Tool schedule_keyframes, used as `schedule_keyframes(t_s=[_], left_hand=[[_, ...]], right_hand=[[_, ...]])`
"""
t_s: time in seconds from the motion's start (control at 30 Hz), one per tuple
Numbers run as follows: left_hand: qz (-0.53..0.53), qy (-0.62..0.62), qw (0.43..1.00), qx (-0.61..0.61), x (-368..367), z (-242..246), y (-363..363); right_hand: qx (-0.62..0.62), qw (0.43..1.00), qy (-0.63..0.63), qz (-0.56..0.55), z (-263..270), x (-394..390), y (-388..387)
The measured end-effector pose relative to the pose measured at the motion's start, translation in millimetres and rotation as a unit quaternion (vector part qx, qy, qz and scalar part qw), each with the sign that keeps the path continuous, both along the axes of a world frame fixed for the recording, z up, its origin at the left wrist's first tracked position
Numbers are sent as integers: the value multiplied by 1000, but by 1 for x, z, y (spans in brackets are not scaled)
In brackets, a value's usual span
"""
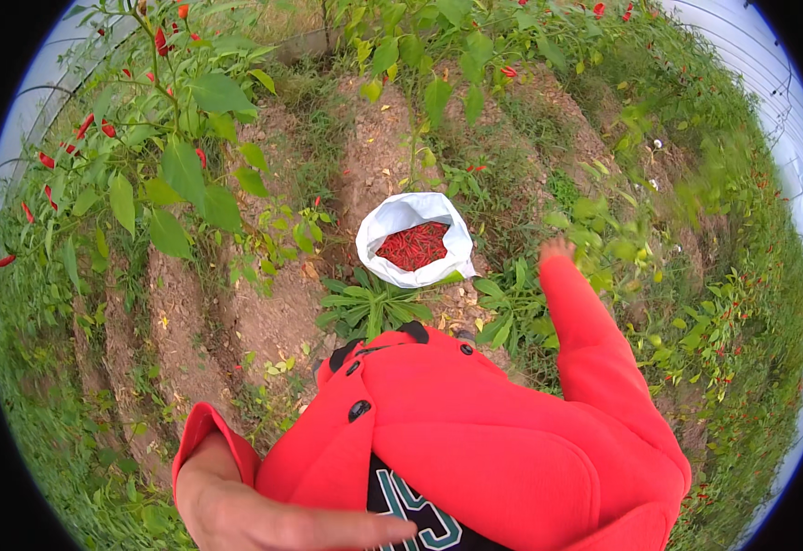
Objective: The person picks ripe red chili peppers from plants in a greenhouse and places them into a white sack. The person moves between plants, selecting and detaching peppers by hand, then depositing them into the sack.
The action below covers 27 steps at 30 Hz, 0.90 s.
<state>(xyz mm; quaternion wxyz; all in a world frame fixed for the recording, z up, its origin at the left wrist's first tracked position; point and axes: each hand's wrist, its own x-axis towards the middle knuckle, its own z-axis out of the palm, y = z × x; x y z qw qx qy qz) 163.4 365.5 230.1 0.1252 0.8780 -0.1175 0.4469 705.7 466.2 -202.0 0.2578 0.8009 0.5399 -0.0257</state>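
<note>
My right hand (557, 248), at the end of a red sleeve, reaches in among the leaves of a blurred pepper plant (598, 241); foliage partly covers its fingers, so whether it grips anything cannot be told. My left hand (270, 513) is raised close to the camera at the bottom, before my chest, one finger stretched out to the right; its other fingers are cut off by the picture's rim. Upright on the soil in front of me stands a white sack (401, 273), its mouth rolled outward, with many red chili peppers (414, 246) inside.
A tall pepper plant (181, 165) with red fruit leans in at the upper left. Low broad-leaved weeds (374, 303) grow against the sack. Ridged soil rows (264, 310) run away from me, between dense plants on both sides. Whitish greenhouse film (798, 158) curves along the right edge.
</note>
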Motion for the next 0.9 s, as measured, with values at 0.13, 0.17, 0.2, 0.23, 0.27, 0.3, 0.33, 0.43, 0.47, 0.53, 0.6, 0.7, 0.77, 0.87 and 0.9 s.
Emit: schedule_keyframes(t_s=[0.13,0.17,0.2,0.23,0.27,0.3,0.33,0.43,0.47,0.53,0.6,0.7,0.77,0.87,0.9], left_hand=[[144,-57,984,-93,39,7,-17],[176,-60,971,-151,42,11,-24],[190,-103,965,-147,51,3,-20],[146,-41,975,-163,40,5,-20],[104,23,978,-181,29,9,-16],[67,87,973,-201,13,13,-12],[25,132,972,-193,6,13,-9],[-77,151,969,-181,-19,4,7],[-82,135,968,-195,-26,0,10],[-57,104,964,-239,-40,-6,16],[4,93,960,-266,-55,-12,18],[84,35,955,-283,-81,-29,19],[190,-31,936,-295,-93,-42,10],[310,-136,903,-266,-109,-60,-3],[343,-167,887,-261,-114,-64,-8]], right_hand=[[-141,986,1,-87,-8,57,-72],[-119,990,3,-79,-18,69,-97],[-147,980,-20,-131,-32,78,-114],[-193,972,-100,-89,-46,84,-141],[-185,970,-131,-90,-58,89,-167],[-186,969,-156,-43,-68,89,-198],[-207,961,-181,-13,-76,88,-227],[-250,963,-102,-2,-96,66,-275],[-271,961,-55,-26,-100,55,-280],[-292,954,22,-62,-109,28,-264],[-294,950,70,-78,-114,1,-234],[-295,948,98,-69,-115,-31,-181],[-302,947,100,-48,-110,-45,-153],[-307,947,97,-5,-95,-61,-115],[-309,946,95,13,-89,-67,-103]])
